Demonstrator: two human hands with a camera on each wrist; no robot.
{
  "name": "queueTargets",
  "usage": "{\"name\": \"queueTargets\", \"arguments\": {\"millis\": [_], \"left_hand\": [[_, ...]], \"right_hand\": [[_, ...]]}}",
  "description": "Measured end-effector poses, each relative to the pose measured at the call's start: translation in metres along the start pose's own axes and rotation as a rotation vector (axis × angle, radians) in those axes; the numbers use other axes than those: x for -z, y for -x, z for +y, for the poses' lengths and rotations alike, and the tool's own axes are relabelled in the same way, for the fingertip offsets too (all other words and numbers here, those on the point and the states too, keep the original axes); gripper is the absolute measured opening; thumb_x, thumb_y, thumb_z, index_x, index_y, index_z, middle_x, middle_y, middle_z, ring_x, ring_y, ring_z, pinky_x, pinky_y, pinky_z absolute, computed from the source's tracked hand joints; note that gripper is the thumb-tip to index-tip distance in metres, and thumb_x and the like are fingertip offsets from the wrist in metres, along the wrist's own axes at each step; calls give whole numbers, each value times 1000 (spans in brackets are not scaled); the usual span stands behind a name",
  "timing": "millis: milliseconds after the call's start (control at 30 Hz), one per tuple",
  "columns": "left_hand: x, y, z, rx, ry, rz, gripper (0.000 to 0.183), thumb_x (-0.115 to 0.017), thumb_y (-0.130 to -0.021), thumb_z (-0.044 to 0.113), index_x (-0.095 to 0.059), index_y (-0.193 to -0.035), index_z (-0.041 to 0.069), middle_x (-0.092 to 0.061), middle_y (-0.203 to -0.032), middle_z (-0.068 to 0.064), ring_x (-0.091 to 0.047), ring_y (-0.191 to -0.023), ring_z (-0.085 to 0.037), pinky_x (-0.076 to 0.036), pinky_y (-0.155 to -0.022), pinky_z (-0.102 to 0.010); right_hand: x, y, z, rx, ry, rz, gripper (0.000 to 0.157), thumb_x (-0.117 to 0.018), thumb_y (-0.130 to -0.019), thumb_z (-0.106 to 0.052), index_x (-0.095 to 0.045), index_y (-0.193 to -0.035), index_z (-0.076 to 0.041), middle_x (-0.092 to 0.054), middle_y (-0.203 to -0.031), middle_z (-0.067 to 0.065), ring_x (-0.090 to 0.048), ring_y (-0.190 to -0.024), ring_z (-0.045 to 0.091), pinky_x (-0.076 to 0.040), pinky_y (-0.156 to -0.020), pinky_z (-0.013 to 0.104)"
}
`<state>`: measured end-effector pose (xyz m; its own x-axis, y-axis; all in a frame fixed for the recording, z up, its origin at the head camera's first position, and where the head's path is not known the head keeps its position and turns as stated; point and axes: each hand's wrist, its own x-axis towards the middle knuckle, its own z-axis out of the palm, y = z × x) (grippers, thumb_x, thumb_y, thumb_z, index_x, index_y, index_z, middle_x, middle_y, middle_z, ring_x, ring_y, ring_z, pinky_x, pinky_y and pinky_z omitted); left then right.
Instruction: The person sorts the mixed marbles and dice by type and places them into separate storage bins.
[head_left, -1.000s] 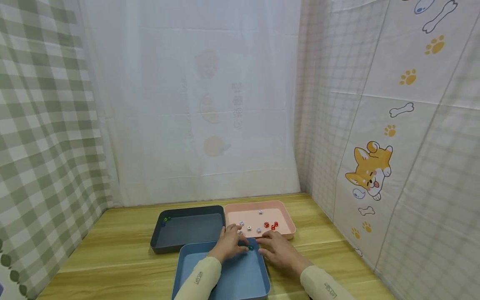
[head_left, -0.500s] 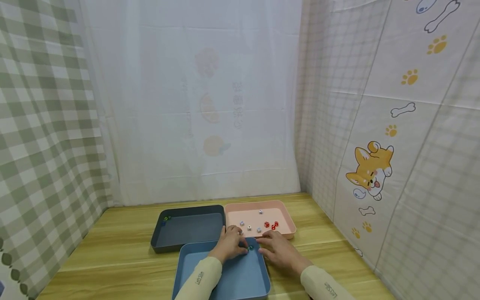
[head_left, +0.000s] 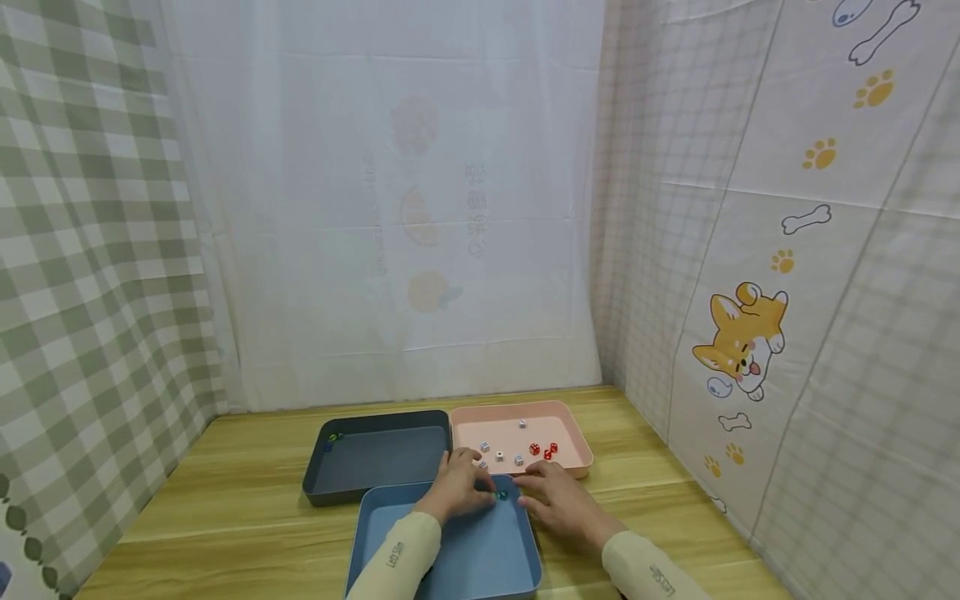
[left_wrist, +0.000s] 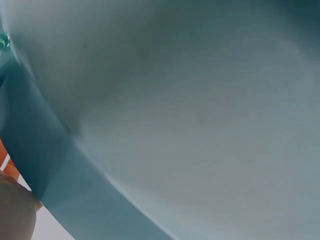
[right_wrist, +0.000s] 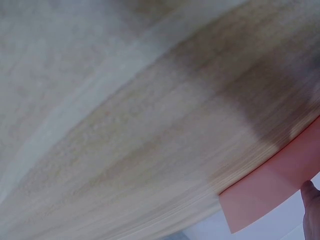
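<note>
My left hand [head_left: 457,488] reaches over the blue tray [head_left: 465,567], its thumb and forefinger tips together on a small green die [head_left: 497,496] near the far right corner. Another green die [head_left: 503,495] lies right next to it. In the left wrist view, a green die [left_wrist: 4,41] shows at the left edge, and the tray floor fills most of the picture. My right hand [head_left: 562,506] is at the tray's far right corner, fingers loosely bent and nothing seen in them.
Behind stands a pink tray [head_left: 495,417] with white dice [head_left: 499,457] and red dice [head_left: 534,449]. Beside it, a dark grey tray [head_left: 382,458] holds a few green and blue dice [head_left: 331,440] at its left. Curtains close off the wooden table [head_left: 247,525] at the back and sides.
The left thumb and forefinger have shifted slightly around the green dice, so both dice now show more plainly. The right hand and the trays stay in place.
</note>
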<state>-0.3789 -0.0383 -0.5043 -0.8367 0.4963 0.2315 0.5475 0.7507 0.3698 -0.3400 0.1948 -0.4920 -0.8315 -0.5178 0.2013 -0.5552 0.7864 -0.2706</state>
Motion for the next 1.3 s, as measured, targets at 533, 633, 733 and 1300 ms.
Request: {"name": "queueTargets", "arguments": {"millis": [533, 633, 733, 1300], "left_hand": [[25, -4, -10, 85, 140, 60, 7, -78, -85, 28, -78, -85, 21, -53, -136, -18, -39, -131, -40, -23, -109, -62], [31, -4, -13, 111, 169, 84, 7, -77, -85, 26, -78, -87, 19, -52, -137, -19, -37, -133, -43, -19, -110, -66], [35, -3, -18, 136, 178, 96, 6, -76, -86, 26, -77, -87, 20, -52, -137, -19, -36, -134, -44, -15, -110, -69], [65, 9, -56, 249, 124, 153, 5, -78, -86, 25, -77, -89, 21, -52, -136, -22, -37, -132, -47, -14, -108, -73]], "right_hand": [[-2, 0, 3, 15, 11, 34, 40, -57, -100, -39, -67, -130, -14, -56, -128, 10, -51, -118, 28, -44, -99, 52], [-2, 1, 3, 11, 10, 34, 41, -56, -100, -41, -67, -130, -15, -55, -129, 9, -51, -118, 28, -44, -99, 52], [-2, 2, 3, 7, 6, 29, 41, -56, -100, -41, -67, -130, -16, -55, -129, 9, -51, -118, 28, -44, -99, 51], [-3, -1, 4, 5, 10, 10, 43, -55, -100, -44, -66, -131, -15, -54, -130, 10, -50, -120, 28, -43, -101, 51]]}}
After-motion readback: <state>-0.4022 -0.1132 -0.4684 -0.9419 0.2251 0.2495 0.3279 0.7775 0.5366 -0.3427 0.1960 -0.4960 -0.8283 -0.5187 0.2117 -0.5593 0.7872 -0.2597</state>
